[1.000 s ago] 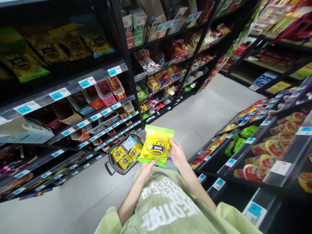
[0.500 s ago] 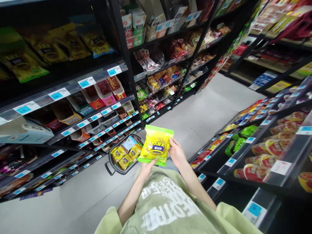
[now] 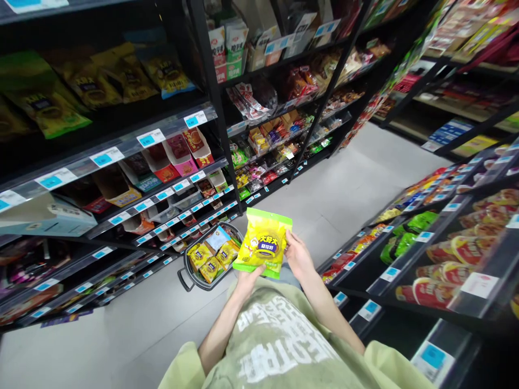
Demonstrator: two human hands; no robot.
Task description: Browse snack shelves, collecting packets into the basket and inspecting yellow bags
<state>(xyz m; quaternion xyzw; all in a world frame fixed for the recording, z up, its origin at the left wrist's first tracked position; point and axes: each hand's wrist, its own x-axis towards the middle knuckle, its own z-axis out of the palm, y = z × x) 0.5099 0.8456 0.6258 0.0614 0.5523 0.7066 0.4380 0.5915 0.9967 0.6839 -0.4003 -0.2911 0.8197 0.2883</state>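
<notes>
I hold a yellow and green snack packet (image 3: 263, 243) upright in front of my chest with both hands. My left hand (image 3: 246, 279) grips its bottom edge from below. My right hand (image 3: 298, 256) pinches its right side, thumb on the front. Just beyond the packet, on the grey floor, stands a dark shopping basket (image 3: 187, 266) with several yellow packets and a light blue one inside.
Black shelving with snack bags and blue price tags (image 3: 147, 139) lines the left side of the aisle. A lower shelf (image 3: 413, 254) with green and red packets runs along my right. The grey floor (image 3: 348, 189) stretches ahead between them.
The view has shifted slightly, so everything sits a little lower and to the right. The packet and both hands keep the same grip.
</notes>
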